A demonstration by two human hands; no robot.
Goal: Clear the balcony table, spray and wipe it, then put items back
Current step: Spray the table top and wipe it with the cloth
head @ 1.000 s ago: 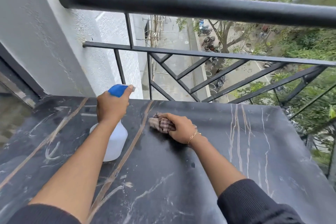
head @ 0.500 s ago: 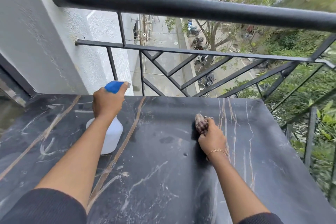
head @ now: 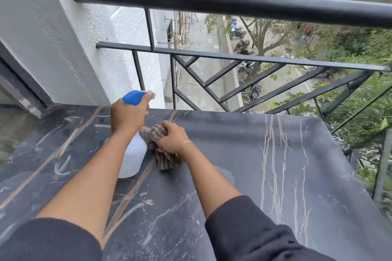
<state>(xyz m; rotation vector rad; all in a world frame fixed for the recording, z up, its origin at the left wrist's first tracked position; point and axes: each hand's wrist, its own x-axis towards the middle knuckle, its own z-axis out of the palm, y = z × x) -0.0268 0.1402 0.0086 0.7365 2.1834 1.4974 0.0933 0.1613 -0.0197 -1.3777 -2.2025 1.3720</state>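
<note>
The balcony table [head: 275, 176] has a black marble top with pale veins. My left hand [head: 126, 115] grips the blue head of a white spray bottle [head: 132, 159] that stands on the top, left of the middle. My right hand [head: 172, 137] is closed on a crumpled brown checked cloth [head: 163, 158], pressed onto the marble right beside the bottle. Part of the cloth shows above and below my fingers.
A black metal railing [head: 233, 4] runs along the table's far edge, with a drop to the street behind it. A white wall [head: 63, 38] stands at the left. The table's right edge [head: 347, 161] ends near more railing bars.
My right hand has swept the cloth from the table's right-middle back to the left, up against the spray bottle. My left hand has stayed on the bottle.
</note>
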